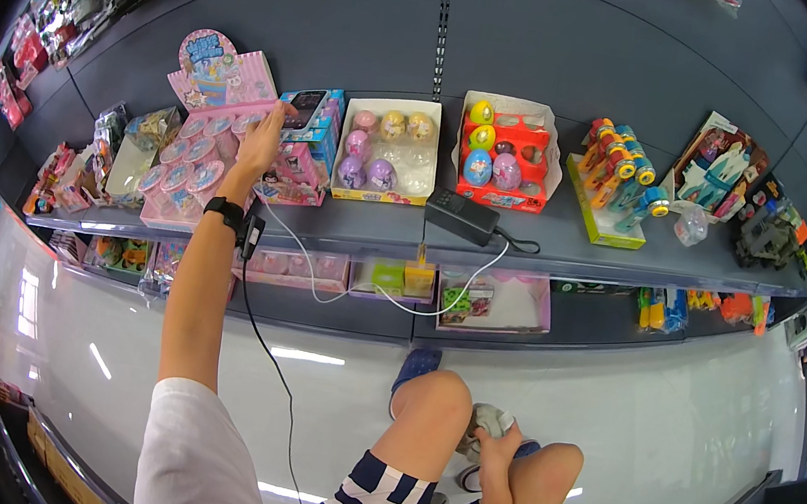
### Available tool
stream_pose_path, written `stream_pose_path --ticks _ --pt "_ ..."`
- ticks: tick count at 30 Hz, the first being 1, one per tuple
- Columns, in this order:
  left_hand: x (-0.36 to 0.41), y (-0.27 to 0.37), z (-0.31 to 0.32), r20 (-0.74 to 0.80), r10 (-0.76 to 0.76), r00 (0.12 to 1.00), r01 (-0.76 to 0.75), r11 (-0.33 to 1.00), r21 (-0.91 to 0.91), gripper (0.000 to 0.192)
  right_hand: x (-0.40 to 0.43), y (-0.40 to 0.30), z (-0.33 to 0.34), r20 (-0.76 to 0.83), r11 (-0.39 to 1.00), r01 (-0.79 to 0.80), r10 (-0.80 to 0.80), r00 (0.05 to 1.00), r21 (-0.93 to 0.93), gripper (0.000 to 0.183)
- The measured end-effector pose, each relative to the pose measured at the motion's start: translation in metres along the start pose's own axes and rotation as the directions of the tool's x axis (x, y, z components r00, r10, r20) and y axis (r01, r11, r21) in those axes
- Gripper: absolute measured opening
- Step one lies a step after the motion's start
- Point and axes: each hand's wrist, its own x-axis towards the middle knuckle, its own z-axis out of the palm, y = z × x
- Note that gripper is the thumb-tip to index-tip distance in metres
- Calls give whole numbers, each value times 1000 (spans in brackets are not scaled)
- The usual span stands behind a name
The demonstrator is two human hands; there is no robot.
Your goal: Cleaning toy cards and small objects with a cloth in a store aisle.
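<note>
My left hand (pixel 260 140) reaches to the shelf and rests at the right edge of a pink cardboard display box (pixel 221 90) of clear-lidded pink cups (pixel 177 177). Its fingertips are partly hidden, so its grip is unclear. Just right of that hand, a smartphone (pixel 305 110) lies on blue and pink toy boxes (pixel 322 147). Low between my knees, my right hand (pixel 499 449) holds a crumpled grey cloth (pixel 479 426). Right of the toy boxes stand a tray of pastel toy eggs (pixel 387 148) and a red egg carton (pixel 510 155).
A black power bank (pixel 461 216) sits at the shelf edge, its white cable (pixel 376 290) sagging over the lower shelf. A black cable (pixel 270 353) hangs from my left wrist. Further right are a yellow tray of toys (pixel 615 187), a castle-picture box (pixel 720 168) and a dark toy vehicle (pixel 770 233).
</note>
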Motion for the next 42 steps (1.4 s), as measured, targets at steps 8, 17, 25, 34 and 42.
stream_pose_path --ticks 8,17,25,34,42 --pt "-11 24 -10 -9 -95 995 95 995 -7 67 6 18 6 -44 997 77 -78 996 -31 39" --pt "-8 18 -5 14 -88 996 88 996 25 69 2 14 15 -83 940 201 -232 969 -277 37" --pt "-2 -1 -8 20 -63 998 61 994 86 70 -18 -9 38 -100 933 219 -257 961 -286 39" --pt "-9 16 -2 -21 38 999 -34 985 167 59 -15 2 37 -116 935 226 -265 957 -274 36" --pt "-12 22 -4 -38 7 999 -2 992 125 60 -13 6 39 -125 933 236 -278 953 -272 34"
